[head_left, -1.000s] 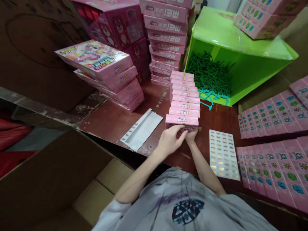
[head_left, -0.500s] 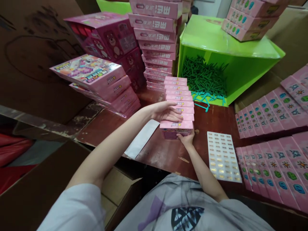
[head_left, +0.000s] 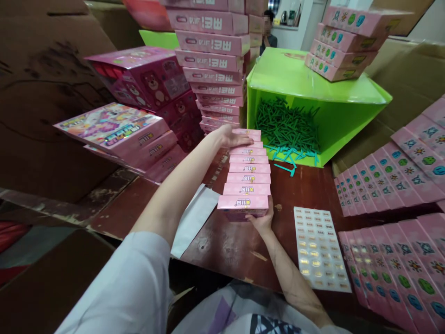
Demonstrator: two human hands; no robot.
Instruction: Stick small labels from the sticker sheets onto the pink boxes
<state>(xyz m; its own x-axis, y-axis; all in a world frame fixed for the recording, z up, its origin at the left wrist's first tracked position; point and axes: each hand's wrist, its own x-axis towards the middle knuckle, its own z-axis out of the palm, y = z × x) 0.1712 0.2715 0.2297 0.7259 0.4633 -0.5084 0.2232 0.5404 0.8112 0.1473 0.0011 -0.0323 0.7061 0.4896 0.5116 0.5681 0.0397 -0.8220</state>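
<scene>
A row of several pink boxes [head_left: 248, 177] runs away from me across the table, each on its narrow side. My left hand [head_left: 233, 138] reaches to the far end, fingers stretched out and lying along the tops of the boxes there. At the near end, my right hand [head_left: 261, 218] grips the front right corner of the closest pink box [head_left: 242, 202], thumb on its front face; the other fingers are hidden behind its side. A sheet of gold oval stickers [head_left: 321, 250] lies right of my right forearm, and a white paper strip [head_left: 198, 218] lies below my left arm.
A green open-sided box [head_left: 347, 134] holds many small green sticks [head_left: 288, 125], with teal pieces spilling out. Pink box stacks [head_left: 213, 60] stand behind and rows of pink boxes [head_left: 389, 171] at right. Illustrated boxes [head_left: 114, 127] are piled left. A person [head_left: 268, 35] is in the background.
My left hand has slid from the near boxes to the far end of the row. My right hand stays on the nearest box. The camera view has shifted.
</scene>
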